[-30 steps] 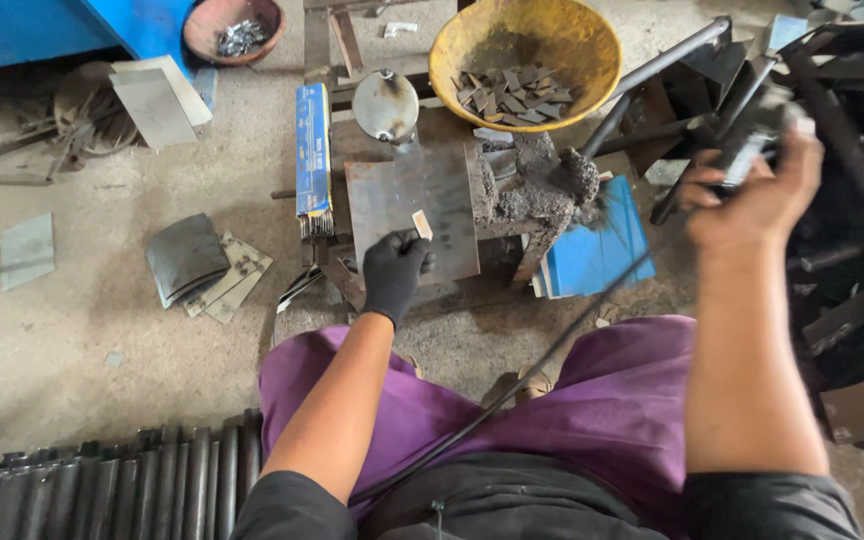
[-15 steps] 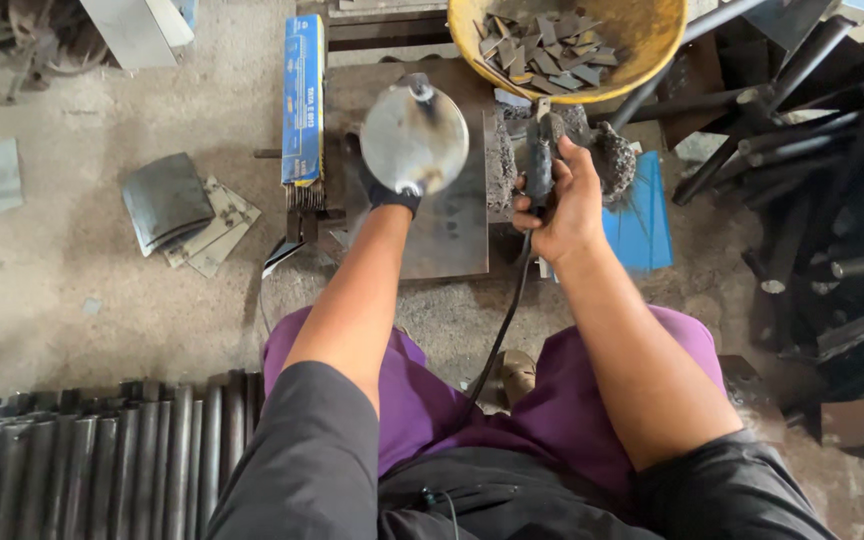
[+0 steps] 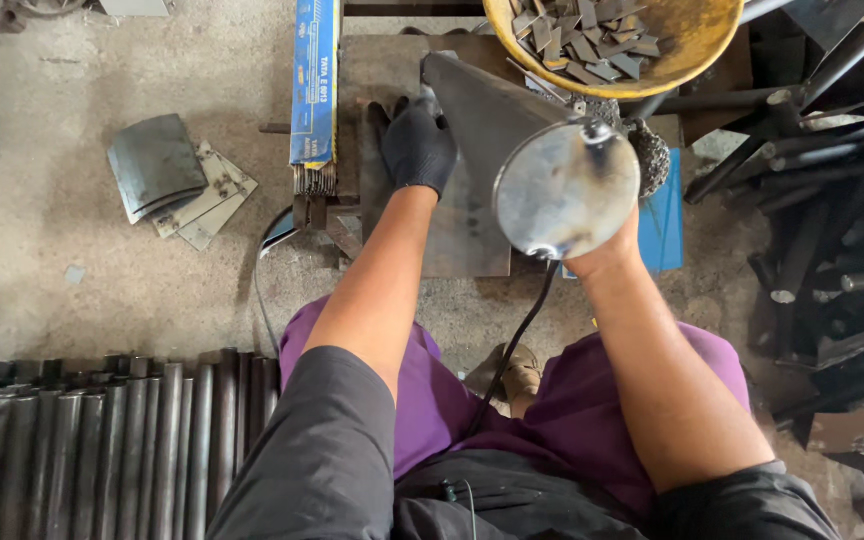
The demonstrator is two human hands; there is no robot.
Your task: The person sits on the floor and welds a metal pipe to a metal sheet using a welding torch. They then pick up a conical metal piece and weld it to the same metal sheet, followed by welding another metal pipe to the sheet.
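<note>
Over the steel plate (image 3: 392,240) on the bench, my gloved left hand (image 3: 418,148) closes around the upper end of a tapered metal piece (image 3: 487,120), fingers wrapped over its edge. Its long axis runs from that grip down and toward me, ending in a shiny round disc (image 3: 566,188) that faces up at my head. That disc covers my right hand, so only the wrist shows beneath it, with a black cable (image 3: 517,335) running from there down between my knees; I cannot tell how that hand is set. A yellow basin (image 3: 692,55) of scrap pieces sits just beyond.
</note>
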